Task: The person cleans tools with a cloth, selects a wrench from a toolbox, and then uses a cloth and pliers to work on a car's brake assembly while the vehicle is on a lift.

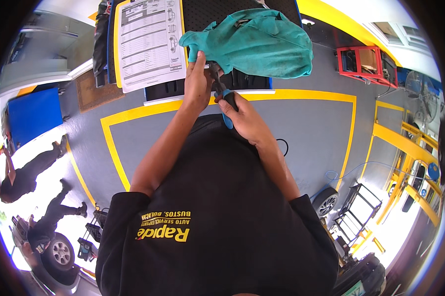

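Observation:
My right hand [244,118] is closed around pliers [227,101] with blue and black handles, their dark jaws pointing away from me. On the left, my left hand [198,84] is closed at the near left corner of a crumpled teal cloth [262,44], beside the pliers' jaws. Its fingertips are partly hidden, but a fold of the cloth lies in them. The cloth spreads over the right part of a tool cart's black mat [207,12]. Under both hands, a pulled-out drawer [165,90] shows dark tool-shaped recesses.
A clipboard with a printed form [148,44] lies left of the cloth. Yellow lines [311,95] mark the grey floor. Two other people [30,172] are at the far left, near a car wheel [60,251]. At right are a red cabinet [363,64], a fan [420,96] and a tyre [326,201].

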`<state>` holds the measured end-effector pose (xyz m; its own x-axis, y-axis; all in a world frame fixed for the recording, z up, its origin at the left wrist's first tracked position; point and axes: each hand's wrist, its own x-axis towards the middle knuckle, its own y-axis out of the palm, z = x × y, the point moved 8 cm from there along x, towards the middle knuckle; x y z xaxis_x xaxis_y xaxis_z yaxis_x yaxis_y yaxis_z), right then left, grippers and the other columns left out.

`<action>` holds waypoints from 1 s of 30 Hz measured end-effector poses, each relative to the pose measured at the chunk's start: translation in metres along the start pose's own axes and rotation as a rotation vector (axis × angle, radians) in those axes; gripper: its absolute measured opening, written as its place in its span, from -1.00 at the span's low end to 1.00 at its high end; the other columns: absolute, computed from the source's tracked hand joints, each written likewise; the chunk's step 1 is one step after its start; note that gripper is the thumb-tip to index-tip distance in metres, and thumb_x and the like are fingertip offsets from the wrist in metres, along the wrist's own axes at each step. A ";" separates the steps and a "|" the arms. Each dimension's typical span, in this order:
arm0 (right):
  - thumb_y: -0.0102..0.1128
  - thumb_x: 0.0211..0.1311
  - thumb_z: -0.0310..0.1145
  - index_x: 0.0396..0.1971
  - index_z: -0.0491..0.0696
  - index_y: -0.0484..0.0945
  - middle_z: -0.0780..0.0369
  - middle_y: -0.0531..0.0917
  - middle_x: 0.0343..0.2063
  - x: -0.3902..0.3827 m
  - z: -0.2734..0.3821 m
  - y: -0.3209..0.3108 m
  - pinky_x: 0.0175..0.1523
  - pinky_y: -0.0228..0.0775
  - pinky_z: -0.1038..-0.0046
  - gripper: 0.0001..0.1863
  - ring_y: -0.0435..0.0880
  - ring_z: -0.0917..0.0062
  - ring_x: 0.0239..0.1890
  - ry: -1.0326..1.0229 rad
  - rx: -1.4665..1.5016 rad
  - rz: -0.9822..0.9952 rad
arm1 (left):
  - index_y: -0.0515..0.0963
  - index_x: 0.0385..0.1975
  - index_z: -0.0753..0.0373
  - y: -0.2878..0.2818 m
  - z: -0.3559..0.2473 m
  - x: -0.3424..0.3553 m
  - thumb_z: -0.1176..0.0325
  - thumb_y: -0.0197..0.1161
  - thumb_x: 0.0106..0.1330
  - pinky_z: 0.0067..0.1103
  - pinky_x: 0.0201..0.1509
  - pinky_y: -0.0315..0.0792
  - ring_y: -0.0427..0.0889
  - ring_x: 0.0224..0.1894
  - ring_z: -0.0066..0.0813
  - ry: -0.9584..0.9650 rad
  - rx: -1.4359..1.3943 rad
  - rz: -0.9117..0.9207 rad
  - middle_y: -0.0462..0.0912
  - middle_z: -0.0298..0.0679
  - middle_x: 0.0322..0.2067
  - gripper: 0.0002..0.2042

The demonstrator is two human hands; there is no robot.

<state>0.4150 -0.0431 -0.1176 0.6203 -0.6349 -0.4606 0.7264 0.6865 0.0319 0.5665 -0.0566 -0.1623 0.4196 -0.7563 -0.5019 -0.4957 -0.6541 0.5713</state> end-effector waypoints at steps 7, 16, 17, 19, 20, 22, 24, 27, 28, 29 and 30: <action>0.13 0.64 -0.16 0.00 -0.18 0.53 0.16 0.60 -0.35 0.005 -0.004 -0.017 -0.08 0.43 0.32 -0.67 0.55 0.39 -0.29 -0.073 -0.207 -0.102 | 0.35 0.21 0.18 0.001 -0.001 0.003 -0.03 0.10 0.67 -0.30 0.11 0.56 0.66 0.00 -0.29 0.015 -0.012 0.076 0.54 -0.24 0.10 -0.59; 0.14 0.63 -0.15 0.01 -0.21 0.52 0.00 0.67 -0.32 0.010 0.007 -0.033 -0.03 0.47 0.21 -0.64 0.66 0.14 -0.23 -0.066 -0.358 -0.041 | 0.38 0.18 0.18 -0.001 0.000 0.005 -0.05 0.11 0.66 -0.26 0.09 0.59 0.68 0.00 -0.23 0.007 -0.011 0.055 0.56 -0.21 0.04 -0.59; 0.14 0.63 -0.15 0.00 -0.21 0.52 -0.02 0.68 -0.30 0.011 0.008 -0.035 -0.03 0.47 0.19 -0.63 0.67 0.09 -0.22 -0.064 -0.356 -0.054 | 0.38 0.18 0.18 -0.001 0.000 0.005 -0.05 0.11 0.66 -0.26 0.09 0.59 0.68 0.00 -0.23 0.012 -0.012 0.051 0.56 -0.21 0.04 -0.59; 0.14 0.63 -0.13 0.00 -0.22 0.51 -0.03 0.69 -0.30 0.013 0.010 -0.037 -0.03 0.47 0.17 -0.62 0.68 0.03 -0.20 -0.075 -0.377 -0.054 | 0.37 0.19 0.18 0.002 -0.001 0.004 -0.05 0.10 0.66 -0.19 0.15 0.60 0.68 0.04 -0.16 0.034 -0.006 0.059 0.55 -0.18 0.04 -0.58; 0.14 0.62 -0.12 -0.01 -0.22 0.51 -0.05 0.69 -0.30 0.014 0.012 -0.038 -0.03 0.47 0.15 -0.61 0.68 -0.02 -0.18 -0.084 -0.397 -0.061 | 0.37 0.19 0.18 0.003 -0.001 0.003 -0.05 0.10 0.66 -0.19 0.15 0.60 0.68 0.04 -0.16 0.039 -0.006 0.055 0.55 -0.18 0.04 -0.58; 0.14 0.62 -0.11 -0.01 -0.22 0.50 -0.07 0.69 -0.30 0.021 0.008 -0.040 -0.04 0.47 0.13 -0.60 0.68 -0.06 -0.18 -0.080 -0.386 -0.049 | 0.35 0.20 0.20 0.008 -0.001 -0.001 -0.05 0.08 0.67 -0.13 0.21 0.58 0.68 0.10 -0.06 0.046 -0.035 0.087 0.55 -0.14 0.03 -0.57; 0.15 0.62 -0.11 -0.02 -0.22 0.50 -0.09 0.69 -0.31 0.023 0.010 -0.043 -0.04 0.47 0.11 -0.60 0.67 -0.10 -0.17 -0.077 -0.374 -0.038 | 0.34 0.23 0.20 0.008 0.000 -0.001 -0.06 0.06 0.68 -0.12 0.23 0.57 0.67 0.14 -0.03 0.042 -0.057 0.084 0.54 -0.14 0.07 -0.55; 0.11 0.67 -0.14 0.04 -0.22 0.50 0.10 0.71 -0.28 0.021 0.022 -0.044 -0.03 0.49 0.37 -0.62 0.63 0.42 -0.26 -0.084 -0.538 -0.016 | 0.32 0.28 0.22 0.010 -0.001 -0.001 -0.07 0.02 0.69 -0.10 0.25 0.56 0.65 0.18 0.01 0.053 -0.075 0.099 0.51 -0.14 0.15 -0.52; 0.14 0.64 -0.12 -0.04 -0.23 0.49 -0.02 0.69 -0.32 0.021 0.025 -0.045 -0.07 0.47 0.22 -0.61 0.64 0.14 -0.24 -0.116 -0.507 -0.027 | 0.31 0.31 0.22 0.012 -0.003 -0.002 -0.07 0.00 0.70 -0.10 0.25 0.55 0.64 0.19 0.02 0.067 -0.074 0.116 0.50 -0.15 0.19 -0.51; 0.17 0.61 -0.09 -0.13 -0.23 0.48 -0.14 0.67 -0.37 0.020 0.027 -0.046 -0.12 0.45 0.08 -0.58 0.66 -0.15 -0.23 -0.147 -0.475 -0.037 | 0.31 0.31 0.22 0.013 -0.003 -0.002 -0.07 0.00 0.70 -0.10 0.25 0.55 0.64 0.19 0.02 0.069 -0.076 0.114 0.50 -0.15 0.19 -0.51; 0.17 0.61 -0.09 -0.13 -0.23 0.48 -0.14 0.67 -0.37 0.021 0.027 -0.046 -0.12 0.45 0.08 -0.58 0.66 -0.15 -0.23 -0.148 -0.477 -0.035 | 0.30 0.33 0.23 0.014 -0.003 -0.002 -0.07 -0.01 0.70 -0.10 0.26 0.54 0.63 0.21 0.02 0.071 -0.079 0.121 0.48 -0.16 0.23 -0.50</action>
<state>0.4023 -0.0978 -0.1052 0.6584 -0.6800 -0.3226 0.5527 0.7278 -0.4061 0.5614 -0.0641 -0.1511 0.4150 -0.8264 -0.3805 -0.4855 -0.5549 0.6755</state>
